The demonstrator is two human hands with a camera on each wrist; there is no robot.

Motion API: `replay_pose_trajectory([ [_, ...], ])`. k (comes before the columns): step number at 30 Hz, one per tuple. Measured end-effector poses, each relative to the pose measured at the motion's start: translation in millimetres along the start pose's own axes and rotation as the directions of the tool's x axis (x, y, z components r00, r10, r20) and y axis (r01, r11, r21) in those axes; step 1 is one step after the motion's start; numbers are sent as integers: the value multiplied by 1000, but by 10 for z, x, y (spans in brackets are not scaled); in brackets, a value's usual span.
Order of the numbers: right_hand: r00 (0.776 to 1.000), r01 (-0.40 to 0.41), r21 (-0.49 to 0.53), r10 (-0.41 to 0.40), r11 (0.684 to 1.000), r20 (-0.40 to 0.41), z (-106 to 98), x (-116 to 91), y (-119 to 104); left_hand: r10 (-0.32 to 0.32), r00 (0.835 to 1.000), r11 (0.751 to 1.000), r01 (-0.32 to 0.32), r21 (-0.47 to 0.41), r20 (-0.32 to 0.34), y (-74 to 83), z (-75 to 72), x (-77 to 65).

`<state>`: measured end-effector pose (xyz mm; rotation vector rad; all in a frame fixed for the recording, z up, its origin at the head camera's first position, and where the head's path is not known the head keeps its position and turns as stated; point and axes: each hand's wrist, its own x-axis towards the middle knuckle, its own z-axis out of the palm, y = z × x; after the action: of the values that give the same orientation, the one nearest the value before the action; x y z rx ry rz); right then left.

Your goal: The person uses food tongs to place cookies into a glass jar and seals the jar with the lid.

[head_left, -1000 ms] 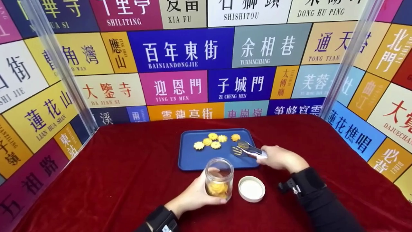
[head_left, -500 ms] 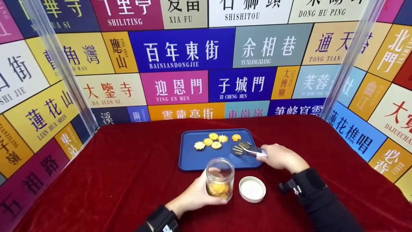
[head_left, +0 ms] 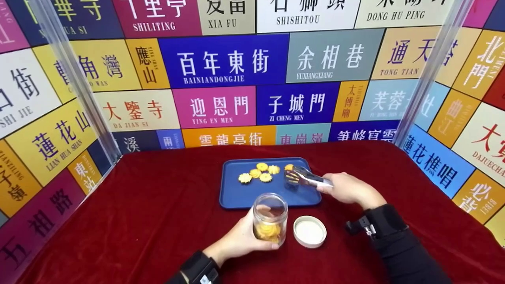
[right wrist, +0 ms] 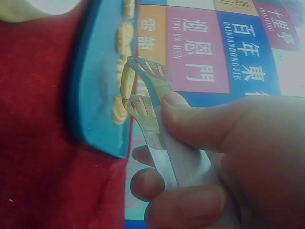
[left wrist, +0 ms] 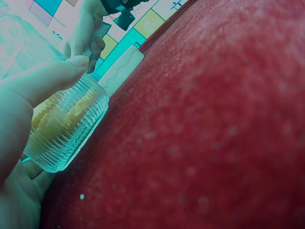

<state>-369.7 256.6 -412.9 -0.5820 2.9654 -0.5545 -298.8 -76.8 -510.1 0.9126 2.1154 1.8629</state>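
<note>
My left hand (head_left: pixel 242 236) grips a clear glass jar (head_left: pixel 271 215), its thumb across the ribbed side in the left wrist view. Yellow cookies (left wrist: pixel 57 119) lie in the bottom of the jar. My right hand (head_left: pixel 351 189) holds metal tongs (head_left: pixel 311 179) over the right part of a blue tray (head_left: pixel 236 197). In the right wrist view, a cookie (right wrist: pixel 127 82) shows between the two slotted tong tips; whether they pinch it I cannot tell. Several more flower-shaped cookies (head_left: pixel 265 178) lie on the tray, left of the tongs.
A white round lid (head_left: pixel 309 232) lies on the dark red cloth (head_left: pixel 158 205), just right of the jar. Behind the table and at both sides stand walls of coloured sign panels (head_left: pixel 221 59), with clear posts (head_left: pixel 426 71) at the corners.
The right hand has shifted slightly right and away from me, bringing the tong tips up to the rightmost cookie. The left hand and jar have stayed nearly still.
</note>
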Motion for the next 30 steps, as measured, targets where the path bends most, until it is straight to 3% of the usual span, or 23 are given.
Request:
replay_pose_trajectory([
  [13,997,34,-8,-34,999,-65,-263,-140,-121,0,1000,1000,0,13,3,-6,-8,-2],
  [30,980,156,3,-154,988,-123,-625,-558,-561,0,1000,1000,0,17,1,21,-6,-11],
])
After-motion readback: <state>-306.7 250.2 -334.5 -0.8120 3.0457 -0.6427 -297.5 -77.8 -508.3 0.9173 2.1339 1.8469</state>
